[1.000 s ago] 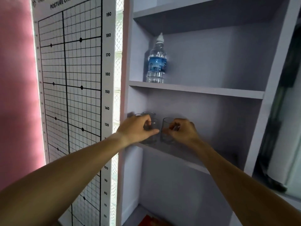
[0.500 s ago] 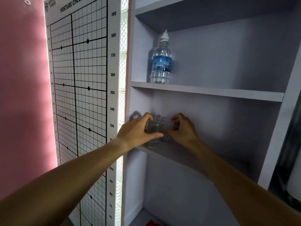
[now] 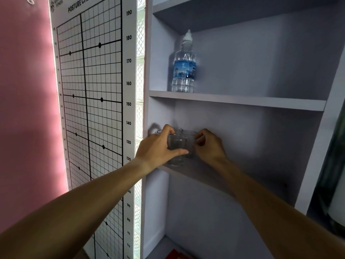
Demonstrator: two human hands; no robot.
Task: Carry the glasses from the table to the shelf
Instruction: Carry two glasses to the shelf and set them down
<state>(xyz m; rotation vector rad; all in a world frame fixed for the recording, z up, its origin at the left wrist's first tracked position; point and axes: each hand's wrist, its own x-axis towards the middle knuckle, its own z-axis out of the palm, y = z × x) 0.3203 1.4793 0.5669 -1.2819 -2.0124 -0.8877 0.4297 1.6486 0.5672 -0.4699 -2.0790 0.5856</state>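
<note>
Several clear drinking glasses stand clustered at the left end of the lower shelf (image 3: 201, 172) of a pale lilac shelving unit. My left hand (image 3: 158, 148) wraps around the front glass (image 3: 177, 144), thumb across its front, its base resting on the shelf board. My right hand (image 3: 210, 144) holds a second glass (image 3: 189, 136) just behind and to the right, fingers curled at its rim. Two more glass rims (image 3: 177, 129) show behind my left hand, partly hidden.
A water bottle (image 3: 183, 70) with a blue label stands on the upper shelf (image 3: 242, 100). A posture-check grid chart (image 3: 93, 90) hangs on the pink wall to the left. The lower shelf board extends to the right of the glasses.
Both hands have brought their glasses closer together and deeper into the left end of the shelf. The view has shifted slightly right and closer.
</note>
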